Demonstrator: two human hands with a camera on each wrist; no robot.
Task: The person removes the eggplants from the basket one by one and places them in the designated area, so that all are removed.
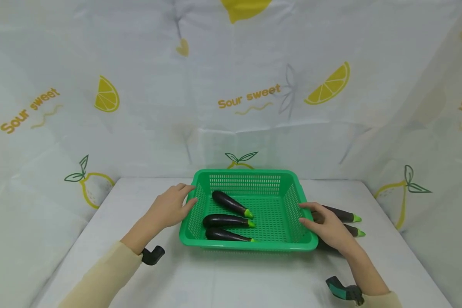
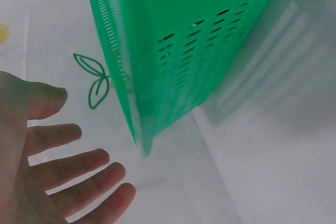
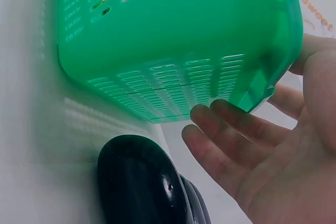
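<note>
A green slotted basket (image 1: 246, 173) sits mid-table with three dark eggplants inside (image 1: 229, 202) (image 1: 225, 220) (image 1: 223, 234). My left hand (image 1: 171, 207) is at the basket's left rim with straight fingers and holds nothing. The left wrist view shows that hand (image 2: 58, 171) spread beside the basket wall (image 2: 184, 51) with a small gap. My right hand (image 1: 323, 224) is at the right rim, fingers straight. In the right wrist view its fingers (image 3: 231, 129) lie close under the basket rim (image 3: 173, 40); whether they touch it I cannot tell. Two more eggplants (image 1: 342, 214) (image 1: 354, 231) lie on the table behind that hand, one close up (image 3: 139, 182).
The white table (image 1: 231, 278) is enclosed on three sides by white cloth with a lemon print (image 1: 254, 98). Bare tabletop lies in front of the basket and to its left. The table's front edge is out of view.
</note>
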